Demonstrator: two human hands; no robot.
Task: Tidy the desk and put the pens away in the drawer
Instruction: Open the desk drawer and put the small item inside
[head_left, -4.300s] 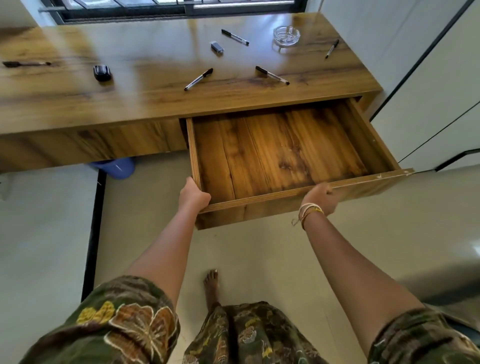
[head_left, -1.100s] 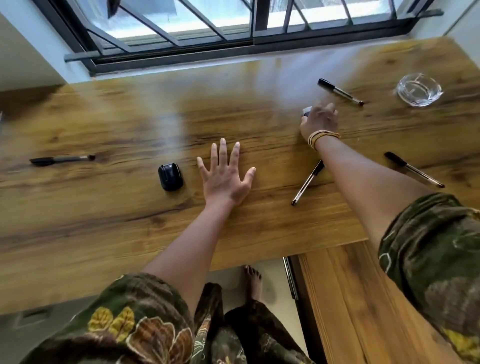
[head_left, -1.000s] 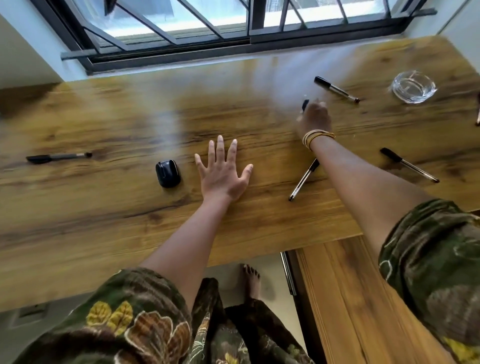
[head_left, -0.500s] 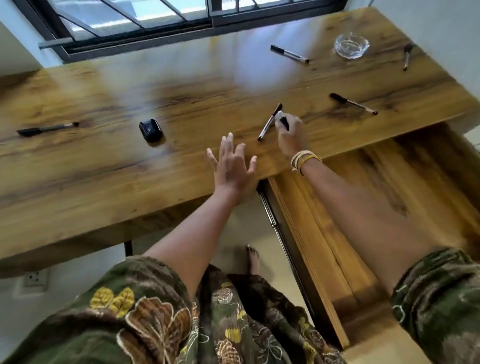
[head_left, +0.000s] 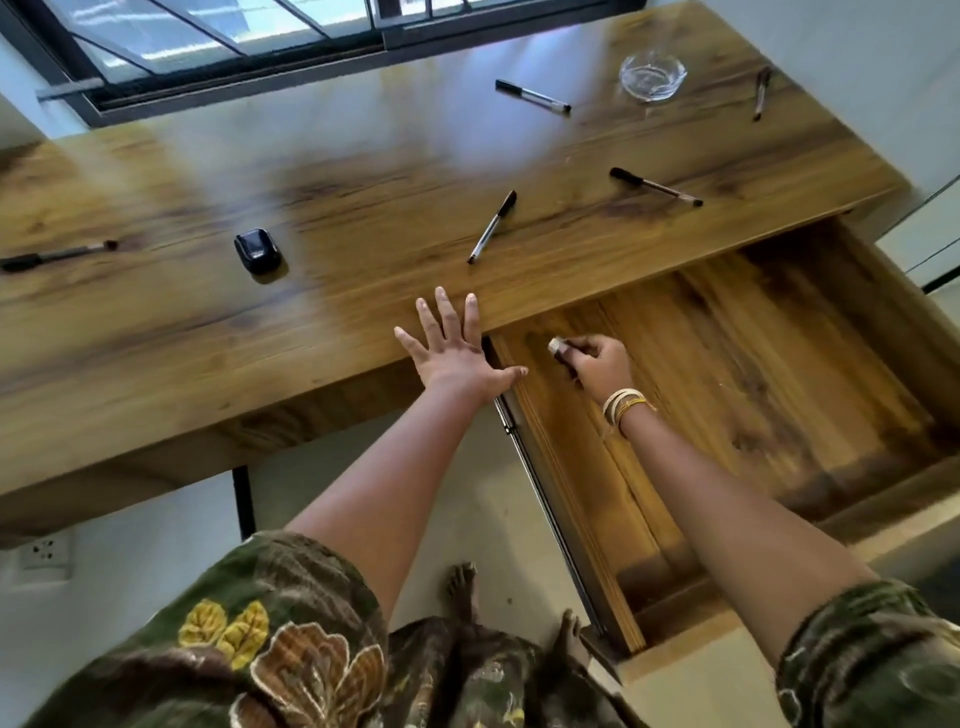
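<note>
— Which step were we in?

— We judged it the first put-away: our right hand (head_left: 597, 364), closed around a small pale-ended object (head_left: 558, 347), hung over the open drawer (head_left: 753, 374). Our left hand (head_left: 457, 353) lay flat and open on the desk (head_left: 156, 322) edge. Next we needed to release it.

— And the count?

— Five pens on the desk, one glass ashtray (head_left: 653, 77), one black case (head_left: 256, 251).
</note>
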